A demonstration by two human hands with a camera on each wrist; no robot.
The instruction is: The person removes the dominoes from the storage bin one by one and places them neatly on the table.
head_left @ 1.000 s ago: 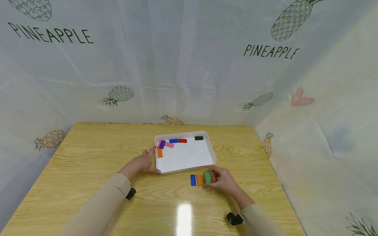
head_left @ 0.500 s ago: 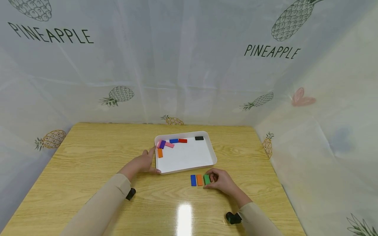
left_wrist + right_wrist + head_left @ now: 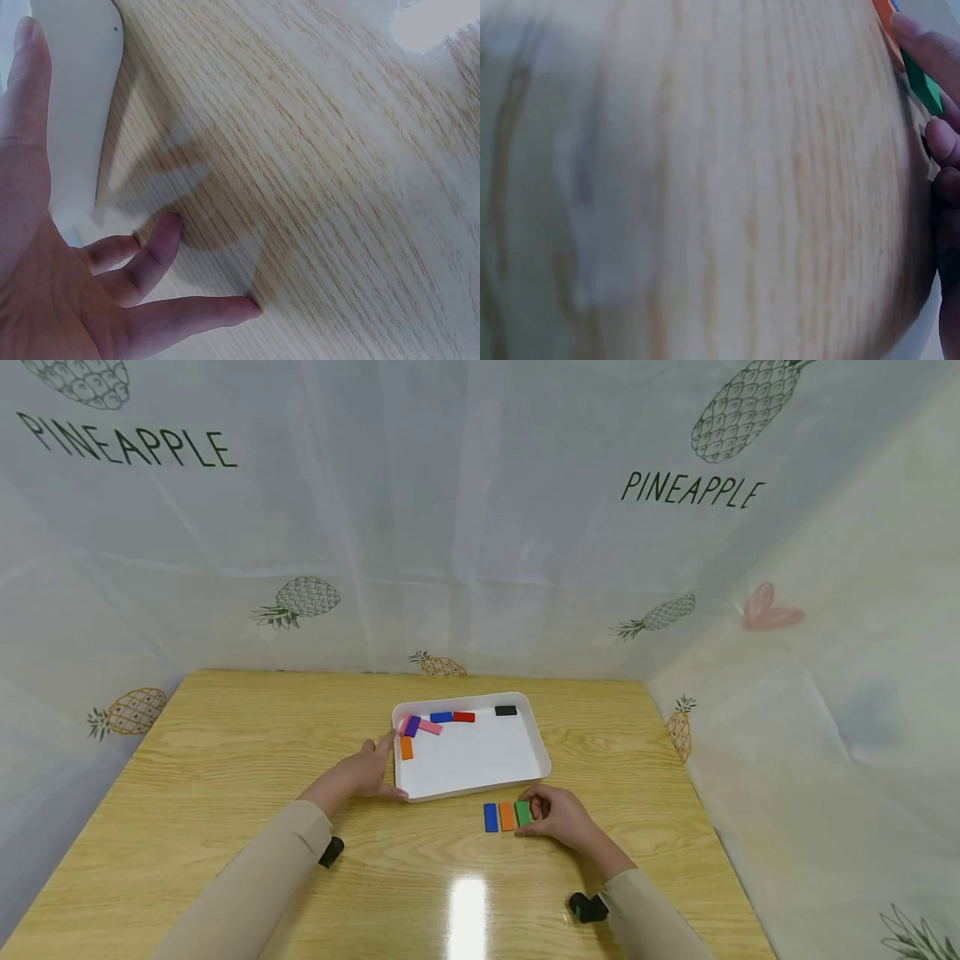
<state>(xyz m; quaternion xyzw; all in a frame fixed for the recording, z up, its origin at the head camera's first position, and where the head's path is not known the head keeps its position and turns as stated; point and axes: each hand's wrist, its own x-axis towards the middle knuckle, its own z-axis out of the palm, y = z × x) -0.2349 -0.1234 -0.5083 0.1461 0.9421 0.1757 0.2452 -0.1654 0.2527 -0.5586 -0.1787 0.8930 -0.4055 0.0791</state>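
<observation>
My right hand pinches a small green rectangular block between thumb and fingertips, low over the table. Just left of it an orange block and a blue block lie side by side, long sides parallel. In the right wrist view, the green block shows at the right edge close to the orange one. My left hand rests against the left side of a white tray, thumb at its front left corner. Its fingers are spread in the left wrist view, holding no block.
Inside the tray, pink, purple, blue and red blocks lie along the back left, with another orange block near the left wall. A black block sits at the back right. Pineapple-print cloth hangs behind the wooden table.
My right hand has moved the green block slightly left, closer to the orange block and lower. My left hand and the tray have stayed put.
</observation>
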